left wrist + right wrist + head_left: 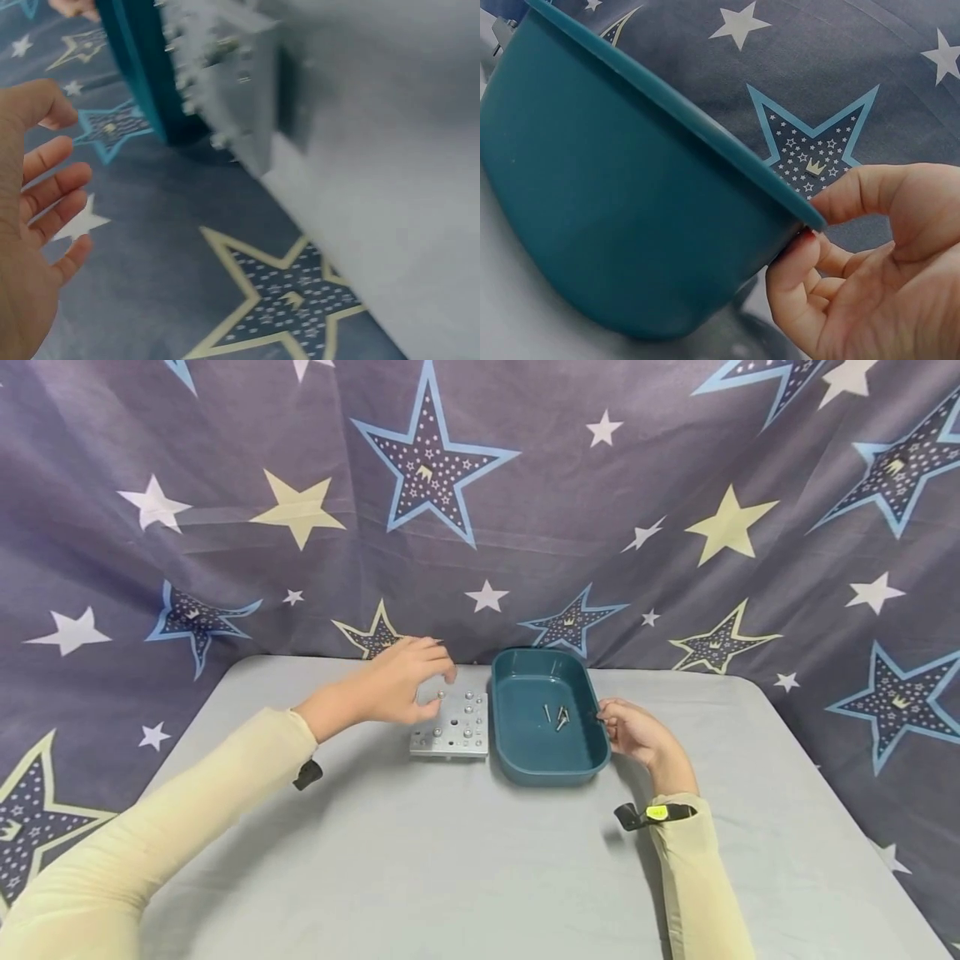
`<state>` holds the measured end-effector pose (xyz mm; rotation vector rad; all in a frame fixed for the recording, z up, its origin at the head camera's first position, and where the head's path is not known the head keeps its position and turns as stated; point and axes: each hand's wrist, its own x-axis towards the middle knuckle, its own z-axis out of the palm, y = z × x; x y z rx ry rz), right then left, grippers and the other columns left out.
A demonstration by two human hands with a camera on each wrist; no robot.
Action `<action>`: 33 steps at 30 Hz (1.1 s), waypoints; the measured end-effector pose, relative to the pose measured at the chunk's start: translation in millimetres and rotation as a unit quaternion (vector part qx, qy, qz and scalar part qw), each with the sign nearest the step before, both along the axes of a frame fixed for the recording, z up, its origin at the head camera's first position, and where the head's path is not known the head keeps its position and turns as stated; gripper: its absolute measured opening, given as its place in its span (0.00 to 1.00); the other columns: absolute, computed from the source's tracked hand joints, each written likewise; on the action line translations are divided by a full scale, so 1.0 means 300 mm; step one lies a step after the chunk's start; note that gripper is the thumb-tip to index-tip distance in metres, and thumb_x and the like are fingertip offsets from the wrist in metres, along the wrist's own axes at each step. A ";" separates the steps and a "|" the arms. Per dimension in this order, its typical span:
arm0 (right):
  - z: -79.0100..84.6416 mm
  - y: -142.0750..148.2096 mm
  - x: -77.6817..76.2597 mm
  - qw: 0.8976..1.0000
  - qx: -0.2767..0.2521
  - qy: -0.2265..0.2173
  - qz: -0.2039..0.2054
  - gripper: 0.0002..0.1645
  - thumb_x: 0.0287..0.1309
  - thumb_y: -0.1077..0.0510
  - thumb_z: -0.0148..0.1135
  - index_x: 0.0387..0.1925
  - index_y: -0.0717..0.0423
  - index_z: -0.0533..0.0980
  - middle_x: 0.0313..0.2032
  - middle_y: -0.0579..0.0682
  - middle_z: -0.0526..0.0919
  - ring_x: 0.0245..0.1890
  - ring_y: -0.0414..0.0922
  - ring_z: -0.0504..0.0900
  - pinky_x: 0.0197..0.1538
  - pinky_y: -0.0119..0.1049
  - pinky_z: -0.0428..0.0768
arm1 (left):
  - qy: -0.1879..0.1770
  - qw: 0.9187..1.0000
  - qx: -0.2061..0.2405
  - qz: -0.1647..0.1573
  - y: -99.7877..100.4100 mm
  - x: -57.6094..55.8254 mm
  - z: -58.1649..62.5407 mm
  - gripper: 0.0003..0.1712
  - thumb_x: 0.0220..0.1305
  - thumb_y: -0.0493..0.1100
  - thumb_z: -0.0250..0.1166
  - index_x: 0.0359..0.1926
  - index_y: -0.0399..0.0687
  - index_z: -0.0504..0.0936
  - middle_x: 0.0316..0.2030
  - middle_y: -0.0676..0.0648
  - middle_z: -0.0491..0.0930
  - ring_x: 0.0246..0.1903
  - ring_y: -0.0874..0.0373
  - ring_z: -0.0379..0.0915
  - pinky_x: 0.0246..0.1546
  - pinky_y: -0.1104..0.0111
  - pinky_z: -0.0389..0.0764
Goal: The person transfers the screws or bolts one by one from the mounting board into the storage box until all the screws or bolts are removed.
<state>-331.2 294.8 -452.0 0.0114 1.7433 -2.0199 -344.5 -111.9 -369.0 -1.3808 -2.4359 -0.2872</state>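
A teal plastic tray (551, 772) stands on the table, and my right hand (633, 731) pinches its right rim between thumb and fingers. In the right wrist view the tray's outer wall (630, 195) fills the left side, with the fingers at its edge. Several small screws (562, 718) lie on the tray floor. Left of the tray is a silver metal plate (461, 747) with several bolts and holes in it. Over the plate's far left part hangs my left hand (401, 681), its fingers spread and lightly bent, holding nothing.
A light grey cloth covers the table (420, 860). Behind it hangs a dark curtain (525, 568) printed with stars, close to the table's far edge. The tray's left wall stands right beside the metal plate.
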 end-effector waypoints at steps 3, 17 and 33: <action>-0.003 -0.001 0.000 1.000 -0.002 0.000 -0.002 0.18 0.69 0.68 0.39 0.31 0.45 0.70 0.22 0.36 0.76 0.25 0.33 0.76 0.36 0.29 0.77 | 0.004 1.000 -0.014 -0.005 -0.010 0.009 -0.044 0.15 0.49 0.47 0.69 0.39 0.50 0.80 0.39 0.52 0.80 0.45 0.52 0.73 0.54 0.54 0.73; -0.006 0.003 -0.004 1.000 -0.001 -0.001 0.000 0.17 0.69 0.68 0.39 0.33 0.46 0.69 0.23 0.37 0.77 0.26 0.33 0.76 0.36 0.29 0.77 | 0.033 0.996 -0.080 -0.017 -0.027 0.025 -0.149 0.13 0.43 0.50 0.68 0.30 0.52 0.78 0.34 0.52 0.78 0.40 0.54 0.71 0.49 0.55 0.74; -0.008 0.004 -0.002 1.000 -0.003 0.000 0.004 0.16 0.69 0.67 0.39 0.33 0.46 0.68 0.23 0.37 0.76 0.26 0.34 0.76 0.37 0.30 0.77 | -0.023 0.995 -0.098 0.012 -0.035 0.034 -0.186 0.13 0.38 0.45 0.70 0.27 0.54 0.76 0.30 0.55 0.74 0.35 0.57 0.69 0.45 0.60 0.73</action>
